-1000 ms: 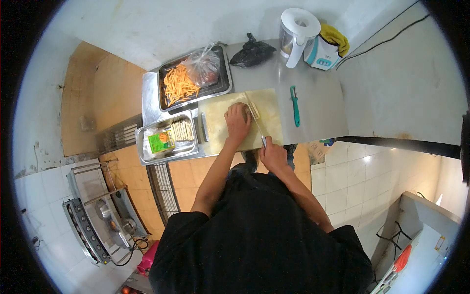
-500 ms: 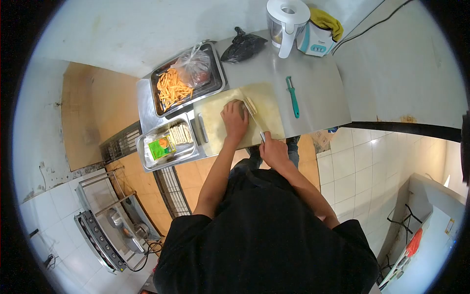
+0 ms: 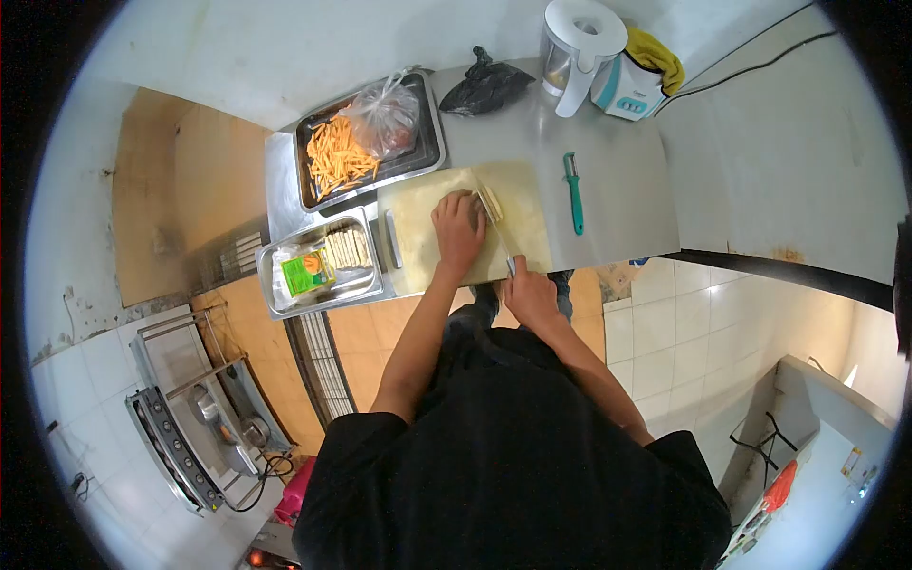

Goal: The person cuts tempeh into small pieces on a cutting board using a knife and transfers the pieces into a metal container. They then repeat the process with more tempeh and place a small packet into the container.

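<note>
My right hand (image 3: 530,293) is closed around the handle of a knife (image 3: 501,233). Its blade slants up and left across a yellowish cutting board (image 3: 418,204). Just right of the blade lie a few pale cut strips (image 3: 489,203), too small to name by kind. My left hand (image 3: 459,231) rests on the board left of the blade, its fingers curled and pressed down close to it. Whatever lies beneath those fingers is mostly hidden.
Behind the board, a dark tray (image 3: 432,157) holds orange strips (image 3: 337,157) and a tied clear bag (image 3: 388,119). A steel pan (image 3: 275,309) with pale sticks (image 3: 348,249) and a green packet (image 3: 306,274) stands left. A green-handled peeler (image 3: 575,199), black bag (image 3: 484,85) and blender jug (image 3: 575,57) are also there.
The camera view has shifted and turned slightly. Both hands stay in nearly the same place on the board, with the knife still beside the pale strips.
</note>
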Demonstrator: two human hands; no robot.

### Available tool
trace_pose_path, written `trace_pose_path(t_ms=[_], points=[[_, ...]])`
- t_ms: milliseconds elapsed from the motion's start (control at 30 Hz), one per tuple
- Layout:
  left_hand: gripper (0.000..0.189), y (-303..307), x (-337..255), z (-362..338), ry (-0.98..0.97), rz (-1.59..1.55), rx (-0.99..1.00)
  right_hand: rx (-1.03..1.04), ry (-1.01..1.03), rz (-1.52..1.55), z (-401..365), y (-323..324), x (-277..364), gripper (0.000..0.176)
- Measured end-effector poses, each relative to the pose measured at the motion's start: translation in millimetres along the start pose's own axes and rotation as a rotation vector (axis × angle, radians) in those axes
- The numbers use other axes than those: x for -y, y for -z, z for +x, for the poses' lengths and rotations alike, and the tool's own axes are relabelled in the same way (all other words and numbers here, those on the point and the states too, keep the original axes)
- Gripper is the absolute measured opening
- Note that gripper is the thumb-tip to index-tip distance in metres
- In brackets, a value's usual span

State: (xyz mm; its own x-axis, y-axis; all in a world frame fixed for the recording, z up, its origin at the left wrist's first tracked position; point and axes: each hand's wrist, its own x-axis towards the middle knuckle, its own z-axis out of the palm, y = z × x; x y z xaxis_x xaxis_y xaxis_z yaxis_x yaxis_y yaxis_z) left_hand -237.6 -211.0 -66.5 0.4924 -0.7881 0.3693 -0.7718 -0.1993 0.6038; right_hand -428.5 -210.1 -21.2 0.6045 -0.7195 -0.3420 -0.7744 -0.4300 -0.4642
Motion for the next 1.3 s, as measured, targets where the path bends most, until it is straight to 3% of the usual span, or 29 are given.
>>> trace_pose_path(t_ms=[467,567,667,1300], points=[[0.029,-8,7,-3,0.003,0.031,0.009,0.069,-0.053,-0.034,6,8,5,0.034],[0.032,-7,7,1,0.001,0.040,-0.040,0.007,-0.002,-0.008,5,3,1,0.030],[0.042,1,-1,3,-0.054,0.112,0.042,-0.005,0.003,-0.042,6,4,2,0.030],[0.035,11,3,6,-0.124,0.082,0.088,0.032,-0.034,-0.054,-22,10,-2,0.032]])
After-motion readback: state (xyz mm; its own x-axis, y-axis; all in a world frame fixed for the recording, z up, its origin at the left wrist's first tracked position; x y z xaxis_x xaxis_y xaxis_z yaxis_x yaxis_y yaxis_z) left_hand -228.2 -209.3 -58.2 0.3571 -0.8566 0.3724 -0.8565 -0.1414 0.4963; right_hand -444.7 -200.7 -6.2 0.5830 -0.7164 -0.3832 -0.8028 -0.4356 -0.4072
